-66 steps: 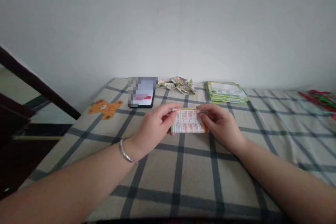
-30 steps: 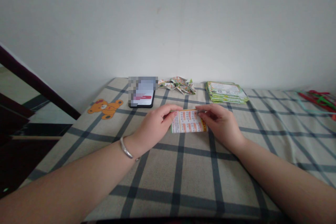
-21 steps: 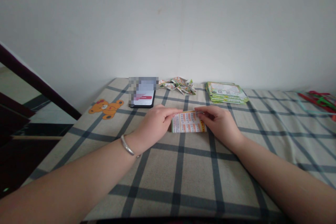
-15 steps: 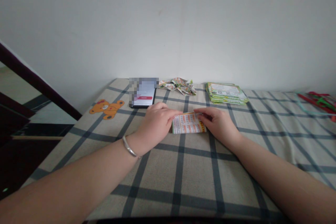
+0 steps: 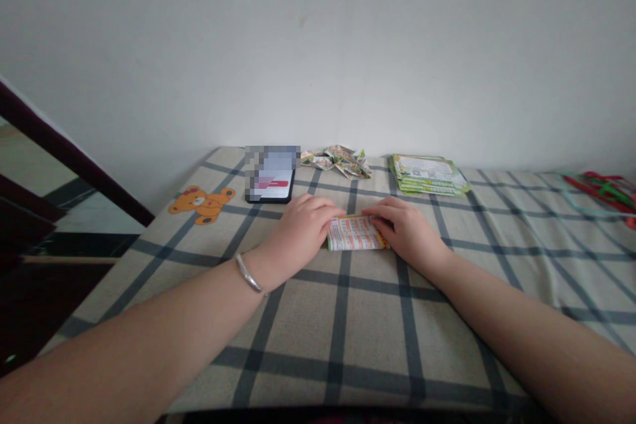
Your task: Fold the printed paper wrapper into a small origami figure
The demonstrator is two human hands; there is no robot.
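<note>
A small sheet of printed paper (image 5: 355,234), white with orange blocks and a yellow strip, lies folded on the checked tablecloth between my hands. My left hand (image 5: 307,228) is closed on its far left corner, the thumb along the top edge. At the far right corner, my right hand (image 5: 410,228) pinches the same edge, fingers curled over it. The fingertips behind the paper are partly hidden. A silver bangle circles my left wrist.
Behind my left hand lies a phone (image 5: 273,175) with a lit, partly blurred screen. Folded paper pieces (image 5: 338,160) and a stack of green-edged leaflets (image 5: 428,174) sit near the wall. A bear figure (image 5: 201,204) is at left, red and green items (image 5: 609,191) far right.
My right hand has shifted slightly left and its fingers have closed further over the paper's edge. The left hand stays nearly in place on its corner.
</note>
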